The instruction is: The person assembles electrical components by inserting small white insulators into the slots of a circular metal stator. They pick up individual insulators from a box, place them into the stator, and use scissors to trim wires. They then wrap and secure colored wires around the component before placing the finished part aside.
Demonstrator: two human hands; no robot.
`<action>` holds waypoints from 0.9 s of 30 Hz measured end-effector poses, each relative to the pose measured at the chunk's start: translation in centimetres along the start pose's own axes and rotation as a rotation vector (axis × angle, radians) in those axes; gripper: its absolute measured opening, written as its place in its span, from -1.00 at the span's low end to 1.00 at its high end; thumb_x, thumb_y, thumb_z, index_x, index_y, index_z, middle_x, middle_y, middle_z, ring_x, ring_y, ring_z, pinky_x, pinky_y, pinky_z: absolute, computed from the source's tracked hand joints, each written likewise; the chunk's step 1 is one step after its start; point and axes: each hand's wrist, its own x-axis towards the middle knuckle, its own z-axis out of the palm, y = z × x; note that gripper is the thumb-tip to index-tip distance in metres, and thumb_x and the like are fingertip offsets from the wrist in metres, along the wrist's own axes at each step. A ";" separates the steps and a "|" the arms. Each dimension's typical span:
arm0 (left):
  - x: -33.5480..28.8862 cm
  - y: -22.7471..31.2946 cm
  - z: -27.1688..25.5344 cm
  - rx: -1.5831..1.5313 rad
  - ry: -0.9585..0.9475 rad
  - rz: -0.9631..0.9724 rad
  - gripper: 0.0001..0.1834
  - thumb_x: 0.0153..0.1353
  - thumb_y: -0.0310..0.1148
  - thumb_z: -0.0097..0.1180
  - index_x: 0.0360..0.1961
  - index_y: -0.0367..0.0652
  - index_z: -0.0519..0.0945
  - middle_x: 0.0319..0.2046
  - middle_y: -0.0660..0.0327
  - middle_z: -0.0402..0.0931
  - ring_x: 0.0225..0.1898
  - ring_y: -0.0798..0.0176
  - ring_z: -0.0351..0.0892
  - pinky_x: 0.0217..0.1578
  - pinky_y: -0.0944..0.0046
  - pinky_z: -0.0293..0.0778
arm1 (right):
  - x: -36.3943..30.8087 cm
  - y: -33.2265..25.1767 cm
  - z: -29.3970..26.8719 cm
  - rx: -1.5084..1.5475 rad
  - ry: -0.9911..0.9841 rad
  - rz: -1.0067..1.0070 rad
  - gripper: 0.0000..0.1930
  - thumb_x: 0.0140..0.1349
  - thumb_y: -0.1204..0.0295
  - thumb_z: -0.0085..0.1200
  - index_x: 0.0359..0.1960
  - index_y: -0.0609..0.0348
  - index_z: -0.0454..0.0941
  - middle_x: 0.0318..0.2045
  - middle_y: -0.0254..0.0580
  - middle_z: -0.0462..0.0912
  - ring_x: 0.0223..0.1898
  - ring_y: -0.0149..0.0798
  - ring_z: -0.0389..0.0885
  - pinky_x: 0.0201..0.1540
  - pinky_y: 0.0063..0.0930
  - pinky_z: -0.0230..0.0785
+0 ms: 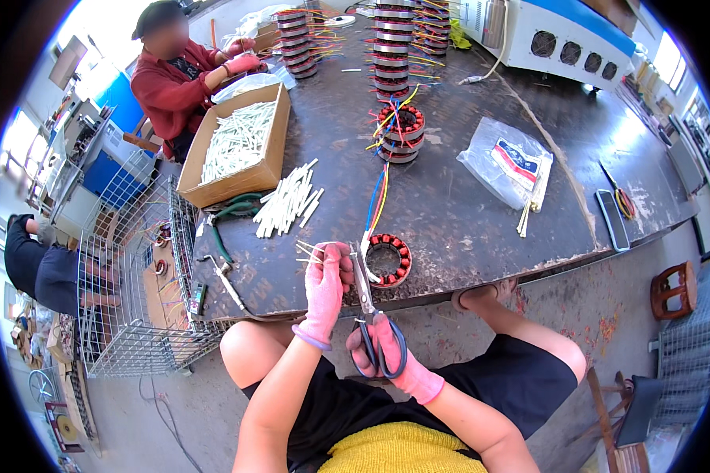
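My left hand (pixel 326 288), in a pink glove, is closed around several thin pale strips (pixel 308 252) that stick out to its left. In my gloved right hand (pixel 402 366) are scissors (pixel 364 285) with dark looped handles, their blades pointing up beside my left fingers. A ring-shaped motor stator (pixel 403 272) with red windings lies at the table's near edge, just right of the blades. From it, blue, yellow and red wires (pixel 379 203) run away toward a short stack of stators (pixel 402 146). White sleeving covers the wires' near part.
Left on the dark table (pixel 465 236) are loose white tubes (pixel 288 201), a cardboard box (pixel 270 154) of more tubes, and green-handled pliers (pixel 219 240). Taller stator stacks (pixel 392 47) stand behind. A plastic bag (pixel 501 162) and phone (pixel 611 221) lie right. A co-worker (pixel 170 83) sits far left.
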 end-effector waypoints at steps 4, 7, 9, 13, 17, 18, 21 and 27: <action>-0.1 -0.2 -0.2 -0.013 -0.007 -0.012 -0.69 0.46 -0.01 0.01 -0.19 -0.01 0.53 -0.50 0.47 0.43 -0.60 0.61 0.29 -0.60 0.55 0.18 | 1.0 0.1 0.1 -0.017 0.018 -0.023 -0.20 0.18 -0.52 -0.22 -0.31 0.07 0.54 -0.63 -0.46 0.47 -0.68 -0.53 0.36 -0.64 -0.66 0.17; -0.1 -0.3 -0.1 -0.016 0.010 -0.028 -0.69 0.46 -0.01 0.00 -0.20 -0.01 0.53 -0.50 0.47 0.43 -0.60 0.61 0.30 -0.59 0.55 0.19 | 1.1 0.1 0.8 -0.015 0.043 -0.054 -0.19 0.19 -0.51 -0.24 -0.33 0.09 0.55 -0.63 -0.45 0.47 -0.68 -0.51 0.37 -0.64 -0.65 0.17; -0.1 -0.2 -0.1 -0.014 0.020 -0.029 -0.69 0.46 -0.01 0.00 -0.20 -0.02 0.53 -0.50 0.47 0.43 -0.60 0.61 0.29 -0.59 0.55 0.20 | 1.3 0.4 1.4 0.006 0.069 -0.068 -0.19 0.20 -0.51 -0.25 -0.35 0.09 0.56 -0.64 -0.45 0.47 -0.69 -0.50 0.36 -0.64 -0.65 0.17; -0.2 -0.1 -0.1 -0.010 0.016 -0.027 -0.68 0.47 -0.01 -0.03 -0.21 -0.02 0.52 -0.50 0.47 0.42 -0.59 0.61 0.30 -0.59 0.55 0.22 | 1.5 0.6 2.2 0.005 0.068 -0.086 -0.17 0.19 -0.53 -0.30 -0.33 0.07 0.56 -0.66 -0.49 0.50 -0.70 -0.53 0.38 -0.65 -0.66 0.20; -0.2 -0.1 -0.2 -0.008 0.003 -0.016 -0.68 0.48 0.00 -0.04 -0.22 -0.02 0.52 -0.51 0.47 0.41 -0.59 0.60 0.29 -0.59 0.55 0.22 | 1.6 1.1 2.9 -0.002 0.115 -0.127 -0.18 0.17 -0.53 -0.25 -0.39 0.07 0.54 -0.68 -0.46 0.45 -0.73 -0.51 0.33 -0.68 -0.64 0.14; -0.2 0.0 -0.2 -0.016 0.009 -0.007 -0.67 0.48 0.00 -0.04 -0.22 -0.02 0.52 -0.51 0.46 0.41 -0.59 0.59 0.30 -0.59 0.54 0.23 | 1.5 1.2 3.0 -0.007 0.136 -0.139 -0.18 0.17 -0.54 -0.24 -0.40 0.07 0.53 -0.69 -0.45 0.43 -0.74 -0.50 0.32 -0.69 -0.63 0.11; -0.2 0.1 -0.2 -0.040 0.033 0.002 -0.66 0.47 0.01 -0.04 -0.22 -0.03 0.51 -0.50 0.44 0.41 -0.60 0.57 0.31 -0.60 0.52 0.24 | 1.0 1.2 2.9 -0.023 0.083 -0.271 -0.25 0.20 -0.49 -0.20 -0.38 0.03 0.50 -0.69 -0.50 0.35 -0.72 -0.51 0.28 -0.67 -0.61 0.09; 0.6 -1.1 -0.7 -0.165 0.030 0.110 -0.61 0.45 0.04 -0.01 -0.22 -0.09 0.50 -0.44 0.30 0.51 -0.57 0.48 0.37 -0.58 0.46 0.29 | -6.8 -4.9 -2.2 -0.259 0.094 -0.168 -0.26 0.24 -0.37 -0.04 -0.16 0.19 0.59 -0.57 -0.47 0.45 -0.61 -0.51 0.37 -0.57 -0.61 0.19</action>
